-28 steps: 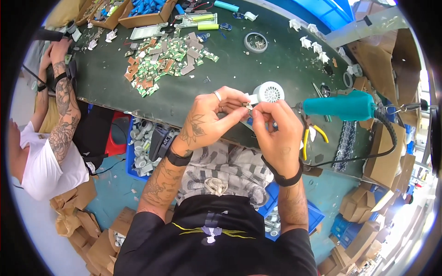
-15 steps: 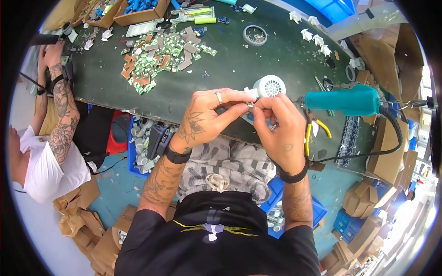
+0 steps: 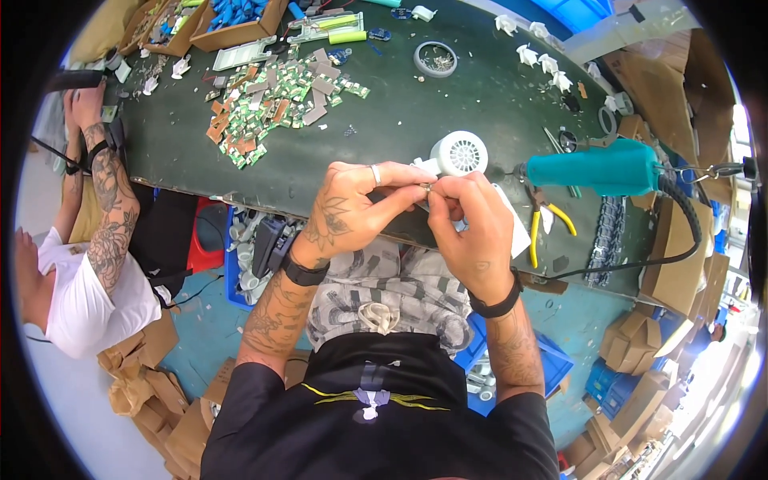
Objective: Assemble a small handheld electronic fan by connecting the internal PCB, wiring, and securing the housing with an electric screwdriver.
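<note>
My left hand [image 3: 352, 206] and my right hand [image 3: 477, 232] meet over the near edge of the dark green table. Thumb and forefinger of each are pinched together around a tiny part [image 3: 427, 189], too small and too covered to name. Just beyond the fingertips lies a white fan head [image 3: 464, 154] with a round slotted grille. Its short white neck reaches toward my left forefinger; whether they touch, I cannot tell. A flat white piece [image 3: 514, 224] shows beside my right hand, partly hidden by it.
Right of my hands are a teal-handled tool [image 3: 592, 170] on a cable and yellow-handled pliers [image 3: 552, 222]. Farther off lie a heap of green circuit boards [image 3: 260, 108], a round dish [image 3: 436, 60] of small parts, and cardboard boxes [image 3: 240, 30]. A person's tattooed arm [image 3: 112, 192] is at left.
My hands have shifted slightly left, still pinched together. My right hand has turned a little, and the flat white piece beside it now shows. The fan head sits slightly farther left in view.
</note>
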Tool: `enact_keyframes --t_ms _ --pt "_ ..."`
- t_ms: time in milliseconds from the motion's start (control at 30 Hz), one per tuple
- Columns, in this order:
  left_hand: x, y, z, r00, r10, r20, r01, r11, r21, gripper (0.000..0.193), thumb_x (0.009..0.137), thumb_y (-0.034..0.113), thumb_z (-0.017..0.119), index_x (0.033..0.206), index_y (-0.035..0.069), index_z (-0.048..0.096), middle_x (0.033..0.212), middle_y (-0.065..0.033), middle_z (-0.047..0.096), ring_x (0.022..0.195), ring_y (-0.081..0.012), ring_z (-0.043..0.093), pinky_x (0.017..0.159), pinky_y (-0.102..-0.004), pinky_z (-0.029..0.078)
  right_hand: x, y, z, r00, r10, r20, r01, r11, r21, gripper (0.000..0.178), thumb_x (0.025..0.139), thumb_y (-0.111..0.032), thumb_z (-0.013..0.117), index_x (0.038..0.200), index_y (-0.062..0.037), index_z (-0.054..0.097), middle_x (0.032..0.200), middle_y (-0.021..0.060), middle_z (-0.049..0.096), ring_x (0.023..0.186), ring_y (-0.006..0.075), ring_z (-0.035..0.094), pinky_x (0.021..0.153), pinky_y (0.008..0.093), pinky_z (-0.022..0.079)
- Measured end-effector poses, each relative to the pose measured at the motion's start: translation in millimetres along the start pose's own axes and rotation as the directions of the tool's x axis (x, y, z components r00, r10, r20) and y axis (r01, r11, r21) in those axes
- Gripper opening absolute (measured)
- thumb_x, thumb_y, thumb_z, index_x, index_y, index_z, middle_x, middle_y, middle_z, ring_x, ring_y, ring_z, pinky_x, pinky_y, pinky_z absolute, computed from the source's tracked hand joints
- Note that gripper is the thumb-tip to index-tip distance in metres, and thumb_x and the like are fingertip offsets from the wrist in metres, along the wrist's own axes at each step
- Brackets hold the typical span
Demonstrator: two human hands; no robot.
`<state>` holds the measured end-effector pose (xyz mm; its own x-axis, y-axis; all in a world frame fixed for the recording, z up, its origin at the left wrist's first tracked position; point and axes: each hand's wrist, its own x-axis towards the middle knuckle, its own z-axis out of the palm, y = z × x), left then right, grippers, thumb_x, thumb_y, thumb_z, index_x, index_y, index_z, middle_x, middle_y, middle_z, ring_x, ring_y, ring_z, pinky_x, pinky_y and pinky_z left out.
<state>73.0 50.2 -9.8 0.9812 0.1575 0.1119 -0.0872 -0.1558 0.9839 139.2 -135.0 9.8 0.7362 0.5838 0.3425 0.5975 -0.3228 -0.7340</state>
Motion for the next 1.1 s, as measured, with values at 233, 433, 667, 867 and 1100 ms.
enact_keyframes --t_ms 233,433,667,867,1100 --pt "3.5 0.2 7.7 0.986 0.167 0.008 -0.167 0.977 0.13 0.036 0.091 0.0 0.078 0.126 0.002 0.072 0.101 -0.0088 0.075 0.083 -0.0142 0.072 0.077 -0.0288 0.058 -0.7 -8.9 2.0 0.985 0.167 -0.05 -0.163 0.984 0.074 0.012 0.092 0.001 0.074 0.102 -0.0017 0.068 0.086 0.0086 0.065 0.069 0.0195 0.066 0.061 0.0343 0.052" --pt "-3.6 -9.6 21.1 0.96 0.19 -0.207 -0.155 0.973 0.173 0.04 0.084 -0.001 0.083 0.119 0.006 0.065 0.098 -0.0079 0.073 0.08 -0.0144 0.07 0.076 -0.0298 0.057 -8.0 -4.7 7.7 0.974 0.215 -0.075 -0.196 0.96 0.198 0.014 0.093 0.002 0.074 0.106 -0.0004 0.07 0.088 0.0086 0.067 0.073 0.0168 0.067 0.062 0.03 0.05" --pt "-2.6 -14.1 20.3 0.887 0.363 -0.285 -0.25 0.897 0.364 0.032 0.082 -0.006 0.084 0.108 0.004 0.068 0.105 -0.0101 0.077 0.078 -0.0141 0.074 0.073 -0.0282 0.059 -14.4 -6.8 5.1 0.964 0.243 -0.105 -0.217 0.953 0.211 0.028 0.088 0.005 0.077 0.114 -0.0018 0.068 0.097 0.011 0.069 0.084 0.0209 0.069 0.072 0.0316 0.054" --pt "-1.9 -12.3 20.2 0.902 0.318 -0.291 -0.233 0.928 0.292 0.032 0.082 -0.007 0.083 0.109 0.004 0.069 0.103 -0.0098 0.078 0.078 -0.0137 0.074 0.073 -0.0279 0.059 -10.4 -7.6 -3.1 0.988 0.068 -0.14 -0.07 0.998 -0.006 0.036 0.084 0.008 0.076 0.117 -0.0015 0.068 0.103 0.0141 0.069 0.095 0.031 0.067 0.081 0.0391 0.054" --pt "-2.9 -8.3 18.3 0.922 0.287 -0.26 -0.189 0.92 0.344 0.028 0.083 -0.002 0.082 0.106 0.007 0.069 0.092 -0.0054 0.075 0.08 -0.0185 0.075 0.074 -0.0321 0.058 -8.8 -4.6 -2.3 0.989 0.029 -0.148 -0.045 0.994 -0.1 0.038 0.083 0.009 0.076 0.118 -0.0024 0.068 0.103 0.0136 0.07 0.093 0.0325 0.067 0.082 0.0415 0.054"
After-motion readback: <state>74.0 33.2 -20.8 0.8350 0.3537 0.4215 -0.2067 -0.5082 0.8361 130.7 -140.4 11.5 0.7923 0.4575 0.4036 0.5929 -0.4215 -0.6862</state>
